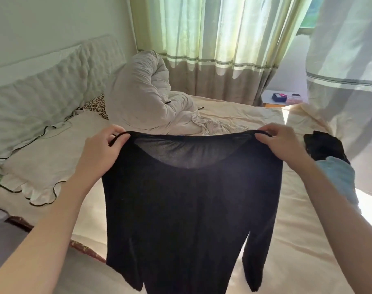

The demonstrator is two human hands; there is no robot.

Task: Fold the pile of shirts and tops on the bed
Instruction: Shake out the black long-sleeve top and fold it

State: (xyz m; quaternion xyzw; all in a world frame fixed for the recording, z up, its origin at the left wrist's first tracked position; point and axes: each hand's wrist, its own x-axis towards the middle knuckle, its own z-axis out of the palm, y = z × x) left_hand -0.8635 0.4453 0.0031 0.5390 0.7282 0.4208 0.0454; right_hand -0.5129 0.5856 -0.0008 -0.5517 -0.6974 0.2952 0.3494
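A black top (191,209) is held up in the air over the bed (287,262), spread wide at its upper edge and hanging straight down toward the camera. The left hand (102,149) is closed on the top's left shoulder, fabric pinched between thumb and fingers, with a thin black strap looped over the fingers. The right hand (280,143) is closed on the right shoulder the same way, a second thin strap pinched at the fingertips. The neckline is stretched between the two hands; the sheer back layer is seen through the scooped front opening. The lower part of the garment hangs loose, with what looks like a sleeve dangling at the right edge.

A cream sheet is spread over the bed. A ruffled pillow (32,166) with black piping lies to the left, against a padded white headboard (42,81). A leopard-print item (97,106) is tucked behind the pillow. A bunched pale duvet (142,92) is piled at the far side, with a crumpled pale garment (214,126) just in front of it. To the right, a dark folded garment (323,145) lies on the bed, with a light blue garment (338,177) just in front of it, touching. Green-and-beige curtains (212,49) hang behind the bed
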